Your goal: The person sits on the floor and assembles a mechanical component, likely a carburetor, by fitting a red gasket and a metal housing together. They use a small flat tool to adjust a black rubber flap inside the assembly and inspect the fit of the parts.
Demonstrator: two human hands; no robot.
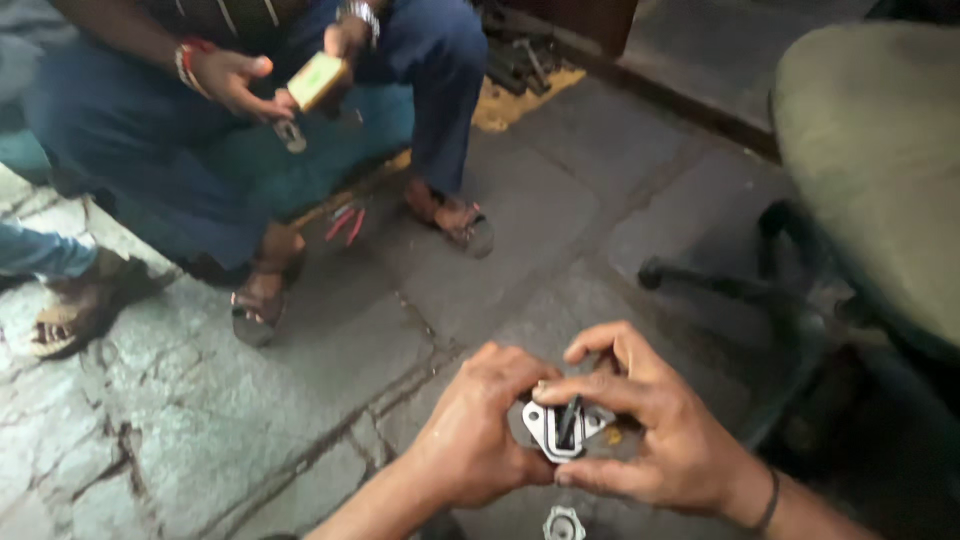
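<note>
Small silver metal plate with a dark slot (563, 427) is pinched between left hand (478, 428) and right hand (655, 420), fingers closed on its edges, above cracked grey stone floor (250, 400); a round metal part (563, 524) lies just below, open floor beyond, a seated person's hands (240, 80) holding a tan block (318, 80) well apart.

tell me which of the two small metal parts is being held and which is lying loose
The metal part with the dark slot is held between both hands, left hand and right hand. The other metal piece lies below them, untouched.
</note>
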